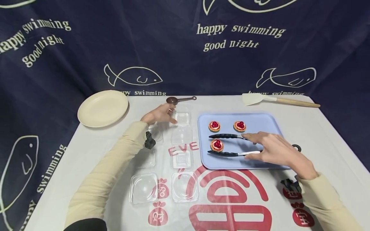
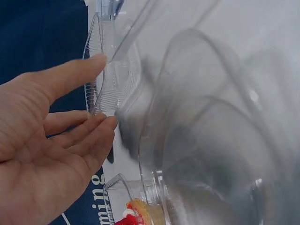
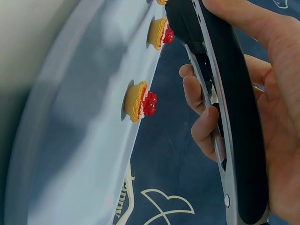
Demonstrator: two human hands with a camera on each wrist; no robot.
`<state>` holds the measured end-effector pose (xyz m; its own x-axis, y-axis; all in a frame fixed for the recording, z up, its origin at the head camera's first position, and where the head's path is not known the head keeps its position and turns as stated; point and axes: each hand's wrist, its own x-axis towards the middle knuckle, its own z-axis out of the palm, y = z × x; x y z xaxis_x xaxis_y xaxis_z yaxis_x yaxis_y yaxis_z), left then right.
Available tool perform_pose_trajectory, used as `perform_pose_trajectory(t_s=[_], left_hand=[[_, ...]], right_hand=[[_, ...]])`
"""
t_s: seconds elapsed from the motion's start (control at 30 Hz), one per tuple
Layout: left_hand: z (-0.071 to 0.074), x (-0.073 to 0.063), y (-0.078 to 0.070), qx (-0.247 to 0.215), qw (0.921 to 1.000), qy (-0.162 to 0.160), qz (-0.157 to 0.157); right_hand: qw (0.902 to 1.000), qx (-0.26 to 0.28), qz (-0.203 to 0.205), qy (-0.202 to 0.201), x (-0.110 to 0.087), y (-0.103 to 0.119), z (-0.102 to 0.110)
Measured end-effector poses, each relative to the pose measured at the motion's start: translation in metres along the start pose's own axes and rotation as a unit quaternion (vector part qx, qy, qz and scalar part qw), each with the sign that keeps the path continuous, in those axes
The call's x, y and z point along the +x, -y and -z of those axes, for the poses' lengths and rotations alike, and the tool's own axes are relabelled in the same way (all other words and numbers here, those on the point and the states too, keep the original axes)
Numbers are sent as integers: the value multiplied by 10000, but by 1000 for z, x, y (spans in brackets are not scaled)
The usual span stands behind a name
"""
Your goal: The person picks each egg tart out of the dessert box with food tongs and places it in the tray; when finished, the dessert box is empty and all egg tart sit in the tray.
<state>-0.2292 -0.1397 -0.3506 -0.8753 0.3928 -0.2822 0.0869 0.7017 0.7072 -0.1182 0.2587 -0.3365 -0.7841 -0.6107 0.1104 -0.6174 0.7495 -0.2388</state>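
Note:
At the back of the table my left hand [image 1: 159, 115] has its thumb and fingers spread at a clear plastic container [image 1: 182, 119]. The left wrist view puts the thumb tip and fingertips beside its ribbed raised wall [image 2: 96, 89]; a firm hold cannot be made out. Below it, a berry tart [image 2: 136, 213] sits inside another clear container. My right hand [image 1: 274, 150] grips black-tipped metal tongs [image 1: 225, 154] over the blue tray [image 1: 260, 120]. Between the spread tong arms lies one red-topped tart [image 1: 216, 145]. Two more tarts, one left [image 1: 214, 126] and one right [image 1: 239, 126], sit behind.
Several clear containers [image 1: 185, 186] stand in two columns left of the tray. A cream plate [image 1: 102, 108] lies at the back left, a brown scoop [image 1: 172, 100] at the back middle. A spatula with wooden handle [image 1: 297, 102] lies at the back right, before a dark curtain [image 1: 185, 48].

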Motion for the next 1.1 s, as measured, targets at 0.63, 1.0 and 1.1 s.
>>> perform_pose_trajectory(t_s=[0.63, 1.0, 1.1], left_hand=[[38, -50, 50, -386, 9934, -964, -488], [37, -81, 97, -402, 9940, -1010, -154], [34, -81, 103, -348, 9953, -904, -78]], right_hand=[[9997, 37, -247, 48, -4, 9, 1], [9999, 110, -36, -86, 3, 17, 3], [9997, 154, 93, -158, 5, 20, 4]])
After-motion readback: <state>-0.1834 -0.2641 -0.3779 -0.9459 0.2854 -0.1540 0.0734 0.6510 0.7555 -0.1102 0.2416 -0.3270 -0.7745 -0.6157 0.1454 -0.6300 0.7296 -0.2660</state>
